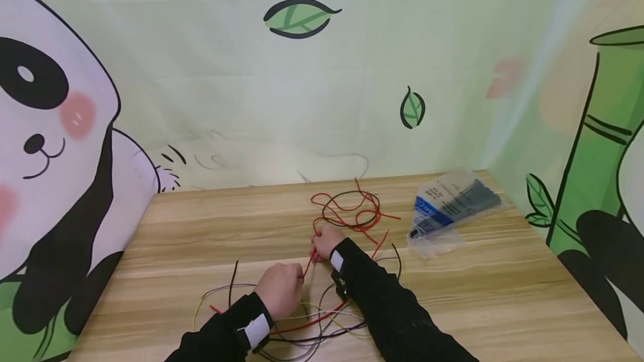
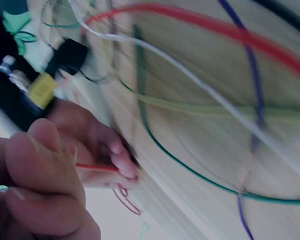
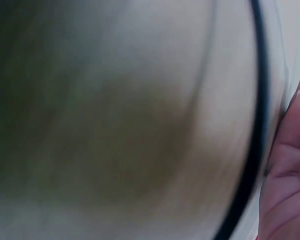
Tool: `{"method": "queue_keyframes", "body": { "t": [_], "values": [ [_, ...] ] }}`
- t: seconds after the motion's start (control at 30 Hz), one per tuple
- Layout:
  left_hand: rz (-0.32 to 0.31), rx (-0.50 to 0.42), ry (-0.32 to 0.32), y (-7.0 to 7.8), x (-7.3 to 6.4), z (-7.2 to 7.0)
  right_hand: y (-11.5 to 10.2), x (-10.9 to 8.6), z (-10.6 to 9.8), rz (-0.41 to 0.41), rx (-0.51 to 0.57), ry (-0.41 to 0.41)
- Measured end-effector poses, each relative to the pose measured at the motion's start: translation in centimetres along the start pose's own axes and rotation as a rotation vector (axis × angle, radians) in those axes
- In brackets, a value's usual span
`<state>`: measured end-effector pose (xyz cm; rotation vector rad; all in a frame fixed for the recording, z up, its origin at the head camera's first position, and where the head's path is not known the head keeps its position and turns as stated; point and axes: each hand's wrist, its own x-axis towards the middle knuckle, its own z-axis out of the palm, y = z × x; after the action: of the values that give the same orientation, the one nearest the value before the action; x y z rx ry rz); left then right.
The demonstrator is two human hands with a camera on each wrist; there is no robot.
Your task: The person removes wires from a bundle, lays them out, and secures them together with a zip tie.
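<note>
A thin red wire [image 1: 307, 265] runs taut between the two hands. My left hand [image 1: 283, 290] pinches one end; in the left wrist view its curled fingers [image 2: 42, 185] hold the red wire [image 2: 97, 168]. Farther forward, my right hand [image 1: 326, 240] pinches the same wire, whose far part joins a loose tangle of red wire [image 1: 363, 220] mixed with a black loop. In the right wrist view only part of the right hand [image 3: 287, 175] shows at the edge, beside a blurred dark wire [image 3: 260, 100].
Several loose wires, among them a thick red one [image 1: 302, 327] and a white one [image 2: 190, 77], lie under and around the forearms. A clear plastic bag [image 1: 443, 211] with dark contents is on the right of the wooden table [image 1: 186, 228]. A printed cloth [image 1: 211, 99] stands behind.
</note>
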<state>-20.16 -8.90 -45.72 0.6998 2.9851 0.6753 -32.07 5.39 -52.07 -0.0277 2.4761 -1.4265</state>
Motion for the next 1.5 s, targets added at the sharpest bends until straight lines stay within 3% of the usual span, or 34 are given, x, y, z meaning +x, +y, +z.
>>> {"method": "queue_keyframes", "body": {
  "t": [0.2, 0.47, 0.67, 0.87, 1.07, 1.3, 1.4, 1.5],
  "values": [
    [0.016, -0.068, -0.039, 0.3, -0.8, -0.8, -0.4, -0.1, -0.4, 0.0, -0.022, 0.013],
    [-0.005, -0.14, -0.076, 0.0, -3.6, -1.8, -0.5, -0.2, -0.3, 0.007, -0.003, -0.053],
    [0.029, -0.188, -0.111, 0.7, -4.8, -2.5, -0.7, -0.3, -0.6, -0.004, -0.082, -0.036],
    [0.056, -0.232, -0.151, 1.2, -5.9, -3.6, -0.4, 0.0, -0.5, 0.013, -0.006, -0.05],
    [0.071, -0.357, -0.178, 1.1, -7.3, -5.4, 0.2, 0.5, -0.4, 0.012, 0.006, -0.024],
    [0.188, -0.482, -0.184, 0.8, -8.7, -7.6, -0.1, 0.3, -0.5, 0.034, 0.037, -0.011],
    [0.201, -0.544, -0.199, 0.6, -9.2, -8.8, -0.1, 0.2, -0.6, 0.035, 0.045, -0.005],
    [0.169, -0.681, -0.253, 0.3, -9.6, -10.2, 0.0, 0.3, -0.6, 0.043, 0.072, -0.005]
  ]
}}
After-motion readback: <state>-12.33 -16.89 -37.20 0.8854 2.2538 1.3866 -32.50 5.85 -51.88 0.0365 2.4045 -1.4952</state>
